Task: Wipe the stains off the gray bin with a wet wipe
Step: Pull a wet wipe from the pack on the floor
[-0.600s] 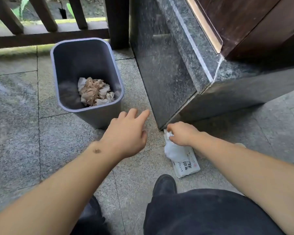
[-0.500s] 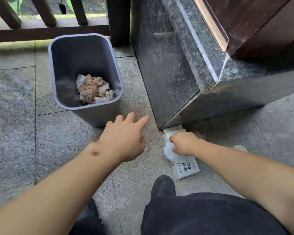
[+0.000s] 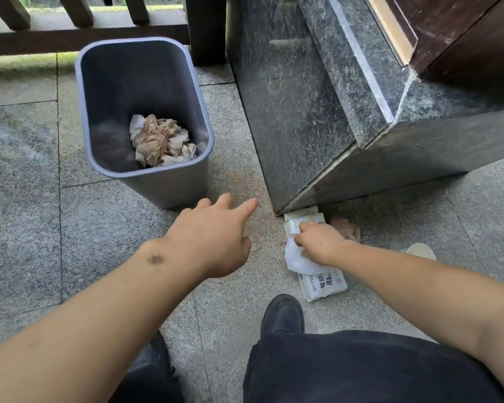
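Head view: gray bin [image 3: 146, 112] upright on stone floor [image 3: 26, 199], crumpled brown paper [image 3: 160, 139] inside, standing just left of granite plinth [image 3: 303, 112]. Left hand [image 3: 213, 237] hovers near bin base, fingers spread, holding nothing. Right hand [image 3: 317, 242] pinches wet wipe [image 3: 296, 258] at wipes pack [image 3: 322, 283] beside plinth corner. Advice: pull wipe free along pack opening, steady bin wall with left hand, then rub stained outer side firmly.

Gray bin [image 3: 146, 117] at 11 o'clock holds crumpled paper [image 3: 160, 144]. Left hand [image 3: 213, 237] spread above the floor, touching nothing. Right hand [image 3: 320, 242] at 3 o'clock pinches a wipe [image 3: 296, 260] over the pack [image 3: 323, 283].
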`<state>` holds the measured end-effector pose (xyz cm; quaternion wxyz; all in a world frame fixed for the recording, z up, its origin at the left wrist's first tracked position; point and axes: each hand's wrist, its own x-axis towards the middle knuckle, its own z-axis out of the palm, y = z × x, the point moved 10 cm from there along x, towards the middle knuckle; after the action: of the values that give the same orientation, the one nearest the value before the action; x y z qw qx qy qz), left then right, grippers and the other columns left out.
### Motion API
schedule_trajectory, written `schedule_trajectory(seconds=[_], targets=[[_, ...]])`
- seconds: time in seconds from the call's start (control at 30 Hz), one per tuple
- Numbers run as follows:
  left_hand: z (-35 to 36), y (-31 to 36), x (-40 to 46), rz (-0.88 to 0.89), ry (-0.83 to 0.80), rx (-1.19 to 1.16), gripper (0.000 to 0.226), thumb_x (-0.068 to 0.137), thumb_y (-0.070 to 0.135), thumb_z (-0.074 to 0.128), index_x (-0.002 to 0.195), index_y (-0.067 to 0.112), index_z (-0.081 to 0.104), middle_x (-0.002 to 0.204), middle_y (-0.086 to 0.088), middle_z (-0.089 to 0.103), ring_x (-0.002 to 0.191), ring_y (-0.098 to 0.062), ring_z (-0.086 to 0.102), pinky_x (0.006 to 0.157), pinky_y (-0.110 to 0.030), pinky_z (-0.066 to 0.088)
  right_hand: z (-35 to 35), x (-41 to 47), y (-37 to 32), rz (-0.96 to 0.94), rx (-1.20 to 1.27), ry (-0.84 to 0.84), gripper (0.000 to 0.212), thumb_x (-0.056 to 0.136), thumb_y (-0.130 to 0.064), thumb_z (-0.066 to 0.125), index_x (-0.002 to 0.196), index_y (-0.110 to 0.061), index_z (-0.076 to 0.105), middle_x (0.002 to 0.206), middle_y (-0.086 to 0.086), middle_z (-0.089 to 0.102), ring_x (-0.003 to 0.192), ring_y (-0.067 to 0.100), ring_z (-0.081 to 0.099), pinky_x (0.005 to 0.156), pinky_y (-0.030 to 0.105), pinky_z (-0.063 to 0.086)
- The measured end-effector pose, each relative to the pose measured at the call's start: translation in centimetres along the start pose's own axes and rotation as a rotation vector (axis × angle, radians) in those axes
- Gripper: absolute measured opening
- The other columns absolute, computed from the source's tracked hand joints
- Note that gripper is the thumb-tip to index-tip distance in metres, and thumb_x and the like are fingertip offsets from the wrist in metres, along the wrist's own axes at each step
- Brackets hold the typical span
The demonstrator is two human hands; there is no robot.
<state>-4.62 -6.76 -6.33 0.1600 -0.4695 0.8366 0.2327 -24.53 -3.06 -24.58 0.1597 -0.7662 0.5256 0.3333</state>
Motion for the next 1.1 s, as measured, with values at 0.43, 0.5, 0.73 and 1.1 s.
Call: schedule_trajectory(seconds=[0.43, 0.5, 0.73, 1.1], targets=[[0.5, -1.1, -0.1, -0.036, -0.072, 0.017, 0.069, 0.095, 0.044, 0.041, 0.153, 0.043, 0.004, 0.163, -0.008, 0.012, 0.137, -0.038, 0.030, 0.106, -0.051, 0.035, -0.6, -0.2, 1.9, 0.128, 0.414, 0.068, 0.014, 0.093, -0.028, 0.061, 0.096, -0.018, 0.070, 0.102, 0.000, 0.055, 0.103, 0.022, 0.056, 0.078, 0.034, 0.046], [0.3, -1.2, -0.3, -0.041, -0.075, 0.015, 0.069, 0.094, 0.044, 0.041, 0.152, 0.044, 0.005, 0.163, -0.007, 0.013, 0.136, -0.037, 0.032, 0.106, -0.051, 0.035, -1.6, -1.2, 3.3, 0.189, 0.555, 0.071, 0.007, 0.089, -0.026, 0.069, 0.089, -0.019, 0.071, 0.097, -0.003, 0.058, 0.098, 0.020, 0.058, 0.077, 0.032, 0.044], [-1.6, -0.7, -0.9, -0.044, -0.039, 0.007, 0.070, 0.094, 0.046, 0.041, 0.153, 0.045, 0.005, 0.164, -0.005, 0.011, 0.138, -0.035, 0.032, 0.107, -0.050, 0.035, -2.9, -8.3, 7.4, 0.356, 0.932, 0.130, 0.007, 0.083, -0.015, 0.075, 0.078, -0.016, 0.071, 0.086, -0.001, 0.073, 0.084, 0.015, 0.064, 0.070, 0.029, 0.044], [-3.0, 0.8, -2.2, -0.014, -0.037, -0.011, 0.067, 0.094, 0.044, 0.044, 0.153, 0.043, 0.012, 0.163, -0.006, 0.015, 0.137, -0.035, 0.034, 0.105, -0.051, 0.037, -13.0, -14.4, 6.5, 0.275, 0.785, 0.301, 0.018, 0.083, -0.014, 0.073, 0.072, -0.026, 0.067, 0.079, -0.008, 0.072, 0.078, 0.015, 0.064, 0.066, 0.023, 0.045]])
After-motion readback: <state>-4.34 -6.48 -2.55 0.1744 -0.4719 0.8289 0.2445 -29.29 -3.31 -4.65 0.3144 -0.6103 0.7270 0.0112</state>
